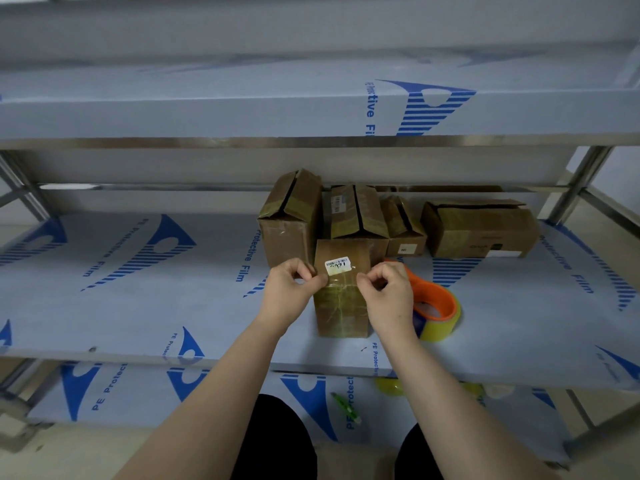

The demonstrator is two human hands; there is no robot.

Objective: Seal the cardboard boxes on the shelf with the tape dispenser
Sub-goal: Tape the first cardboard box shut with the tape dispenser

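Left hand (pixel 292 289), right hand (pixel 388 292) pinch clear tape (pixel 341 284) across box (pixel 341 306) (both curled); tape dispenser (pixel 438 306) beside right hand.

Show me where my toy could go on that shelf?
Bare: the whole left of the shelf, beyond the left hand, and the right front, past the tape dispenser. Crowded: the middle, where it and the right hand pinch tape on the front box, four boxes behind.

i read "pe protective film" in blue, repeated, on the shelf film (pixel 138 323). the barcode label (pixel 337 265) on the box (pixel 341 317) before me has digits too blurred.
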